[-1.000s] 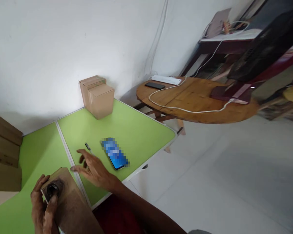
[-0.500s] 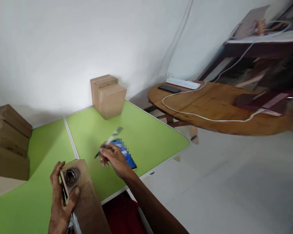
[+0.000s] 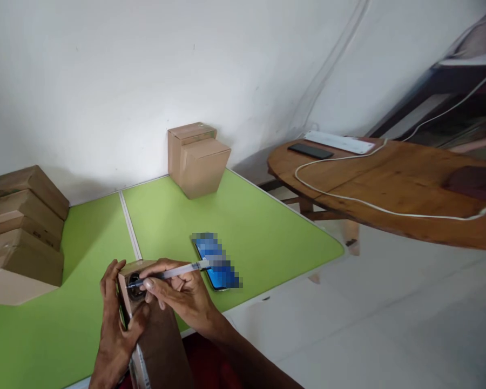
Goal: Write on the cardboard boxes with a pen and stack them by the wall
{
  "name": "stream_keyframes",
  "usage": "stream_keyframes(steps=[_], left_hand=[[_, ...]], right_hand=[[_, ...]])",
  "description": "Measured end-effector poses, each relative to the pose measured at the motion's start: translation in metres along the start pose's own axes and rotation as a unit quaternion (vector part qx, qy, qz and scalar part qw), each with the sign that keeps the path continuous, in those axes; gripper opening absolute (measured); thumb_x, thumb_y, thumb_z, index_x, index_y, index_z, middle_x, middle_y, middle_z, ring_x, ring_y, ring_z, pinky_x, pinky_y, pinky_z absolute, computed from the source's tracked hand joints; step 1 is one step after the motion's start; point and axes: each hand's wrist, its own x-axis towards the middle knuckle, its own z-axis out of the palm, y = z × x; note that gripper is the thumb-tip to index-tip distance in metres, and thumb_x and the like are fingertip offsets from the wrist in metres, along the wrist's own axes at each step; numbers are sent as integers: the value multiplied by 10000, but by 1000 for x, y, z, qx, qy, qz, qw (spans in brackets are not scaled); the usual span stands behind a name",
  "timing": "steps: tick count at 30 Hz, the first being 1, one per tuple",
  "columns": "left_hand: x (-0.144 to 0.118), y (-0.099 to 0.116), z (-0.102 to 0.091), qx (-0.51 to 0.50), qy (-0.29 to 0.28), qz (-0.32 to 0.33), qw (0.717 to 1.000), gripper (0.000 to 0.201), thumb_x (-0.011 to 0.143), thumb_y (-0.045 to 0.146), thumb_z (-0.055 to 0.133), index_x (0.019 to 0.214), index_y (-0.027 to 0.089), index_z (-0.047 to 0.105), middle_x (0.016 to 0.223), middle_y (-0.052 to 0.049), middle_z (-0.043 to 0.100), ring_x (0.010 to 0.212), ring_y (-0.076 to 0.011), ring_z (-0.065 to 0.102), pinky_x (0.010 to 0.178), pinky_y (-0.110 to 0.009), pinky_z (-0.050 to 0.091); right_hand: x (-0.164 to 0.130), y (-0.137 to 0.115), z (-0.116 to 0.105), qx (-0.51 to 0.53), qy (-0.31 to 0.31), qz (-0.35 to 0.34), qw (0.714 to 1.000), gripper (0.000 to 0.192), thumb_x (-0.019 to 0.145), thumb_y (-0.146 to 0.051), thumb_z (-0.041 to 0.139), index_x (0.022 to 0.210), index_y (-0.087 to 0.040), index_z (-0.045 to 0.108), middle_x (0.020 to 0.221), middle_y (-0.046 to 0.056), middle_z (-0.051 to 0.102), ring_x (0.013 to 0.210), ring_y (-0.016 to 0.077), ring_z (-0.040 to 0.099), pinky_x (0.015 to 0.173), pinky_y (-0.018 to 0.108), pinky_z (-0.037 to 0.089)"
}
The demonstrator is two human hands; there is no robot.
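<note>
A long cardboard box [image 3: 162, 346] stands close to me at the near edge of the green table [image 3: 267, 232]. My left hand [image 3: 119, 324] grips its left side near the far end, thumb on the top face. In that face is a dark-rimmed round hole [image 3: 134, 292]. Pinched in my right hand [image 3: 186, 297] is a pen [image 3: 176, 271] with a clear barrel, its dark tip at the hole's left rim. Whether the tip touches the cardboard I cannot tell. A smartphone [image 3: 215, 265] with a lit blue screen lies just beyond my right hand.
Several cardboard boxes [image 3: 32, 232] stand at the left of the table. Two more boxes [image 3: 202, 162] are by the wall. To the right, a wooden table [image 3: 389, 183] carries a dark phone [image 3: 310, 151], a white strip [image 3: 340, 142] and a white cable [image 3: 360, 202].
My right hand has moved left and down with the pen, from above the table to the hole in the box. My left hand still holds the box. The view has swung left.
</note>
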Motion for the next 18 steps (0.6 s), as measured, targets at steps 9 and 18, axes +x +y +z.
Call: stream_keyframes(steps=[9,18], left_hand=[[-3,-8,-4,-13,-6,-21,1000,728,1025,586,716,1695,413,490,1797,-95,441,1711,-404,356,1371,-695,325],[-2,-4,-6,-33,-6,-57,998,800,966,659,748,1684,400,508,1793,-94,442,1706,-440,353,1381,-708,292]], right_hand=[[-4,-9,-2,-58,-24,-4,998,338,961,-522,881,964,-190,819,887,41,760,655,123,628,607,248,522],[0,-1,-17,-95,34,-21,995,387,1023,-564,781,916,-209,667,703,-36,623,567,108,559,558,235,438]])
